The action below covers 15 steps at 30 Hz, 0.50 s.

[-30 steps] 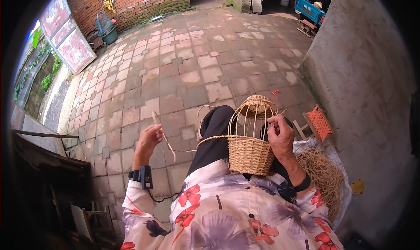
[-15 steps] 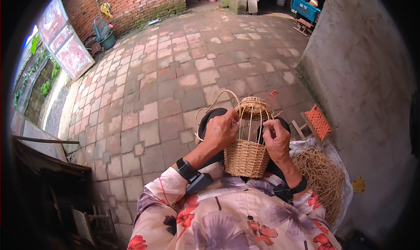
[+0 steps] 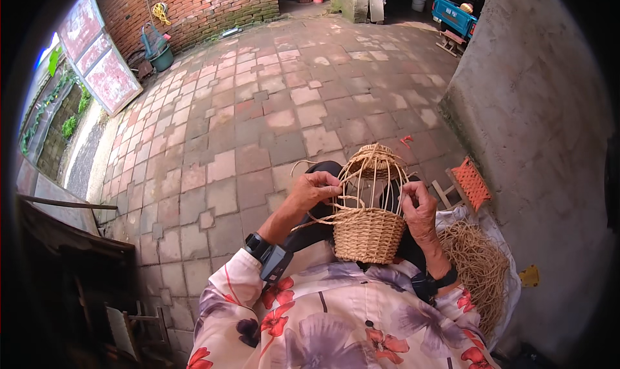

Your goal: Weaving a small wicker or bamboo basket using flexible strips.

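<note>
A woven straw basket (image 3: 368, 235) rests between my dark-trousered knees, with bare upright stakes rising from its band to a small woven round part (image 3: 376, 160) at the far end. My left hand (image 3: 313, 189) pinches a straw strand at the basket's upper left, where loose strands loop out to the side. My right hand (image 3: 421, 207) has thumb and fingers closed on a stake at the right side. Dark devices are strapped on both my wrists.
A white sack of straw cord (image 3: 471, 259) lies at my right, beside an orange woven seat (image 3: 471, 184) and a grey wall (image 3: 542, 130). Paving (image 3: 232, 136) stretches ahead to a brick wall, a metal gate (image 3: 98, 59) and a blue vehicle (image 3: 452, 17). Dark furniture stands at lower left.
My left hand has swung in from the far left to the basket with the strand, rising higher half a second ago and now a little left of that. My right hand is slightly lower.
</note>
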### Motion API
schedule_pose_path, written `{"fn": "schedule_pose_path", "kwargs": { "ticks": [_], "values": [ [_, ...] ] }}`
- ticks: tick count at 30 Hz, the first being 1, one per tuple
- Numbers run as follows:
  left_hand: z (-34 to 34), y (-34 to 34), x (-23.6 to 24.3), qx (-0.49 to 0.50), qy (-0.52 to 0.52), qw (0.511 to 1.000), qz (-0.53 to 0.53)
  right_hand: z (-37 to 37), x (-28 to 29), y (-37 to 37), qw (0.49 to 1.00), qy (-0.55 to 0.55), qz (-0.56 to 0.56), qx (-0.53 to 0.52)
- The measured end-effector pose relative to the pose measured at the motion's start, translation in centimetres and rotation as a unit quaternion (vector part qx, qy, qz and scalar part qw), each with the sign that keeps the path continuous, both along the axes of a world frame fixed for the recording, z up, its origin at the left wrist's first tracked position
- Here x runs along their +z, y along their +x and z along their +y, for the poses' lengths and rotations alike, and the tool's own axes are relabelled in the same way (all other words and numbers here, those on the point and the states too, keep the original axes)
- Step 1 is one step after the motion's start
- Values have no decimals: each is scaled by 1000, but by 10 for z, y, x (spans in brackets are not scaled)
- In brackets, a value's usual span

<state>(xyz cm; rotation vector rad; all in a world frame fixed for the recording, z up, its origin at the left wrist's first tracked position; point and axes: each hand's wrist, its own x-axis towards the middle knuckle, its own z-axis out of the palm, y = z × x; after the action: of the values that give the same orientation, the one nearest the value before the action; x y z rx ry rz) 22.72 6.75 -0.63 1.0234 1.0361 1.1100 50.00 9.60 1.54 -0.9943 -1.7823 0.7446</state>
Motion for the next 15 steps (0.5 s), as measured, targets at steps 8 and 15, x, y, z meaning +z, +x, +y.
{"fn": "schedule_pose_path", "kwargs": {
  "ticks": [8,15],
  "values": [
    [2,34,19,109,148,916,355,-4,17,-2,983,138,-77,-91],
    [-8,54,55,31,119,938,325,-9,26,-16,989,97,-108,-31]
  ]
}}
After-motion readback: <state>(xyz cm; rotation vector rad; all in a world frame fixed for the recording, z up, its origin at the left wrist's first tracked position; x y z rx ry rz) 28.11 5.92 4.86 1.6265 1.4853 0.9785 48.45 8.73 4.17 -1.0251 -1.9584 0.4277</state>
